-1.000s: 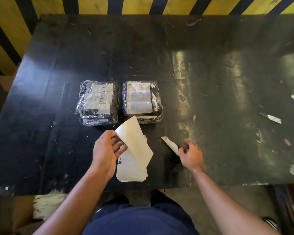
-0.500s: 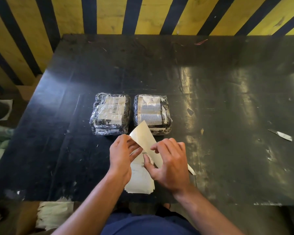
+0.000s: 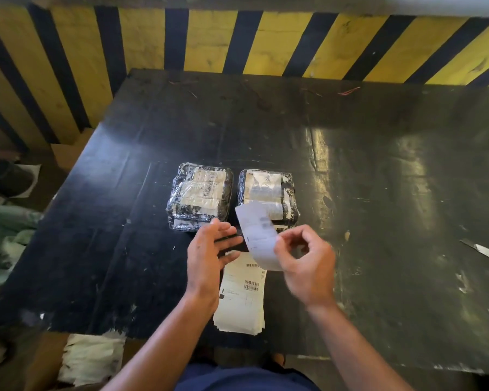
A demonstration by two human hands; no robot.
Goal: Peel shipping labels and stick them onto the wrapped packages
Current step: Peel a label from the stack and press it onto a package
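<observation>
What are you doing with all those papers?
A person is putting shipping labels on wrapped packages. The right hand pinches one label and holds it up, curled, just in front of the right package. The left hand is open beside it, holding nothing. A stack of labels lies on the black table under the hands. The left package sits next to the right one. The label is not stuck on yet.
</observation>
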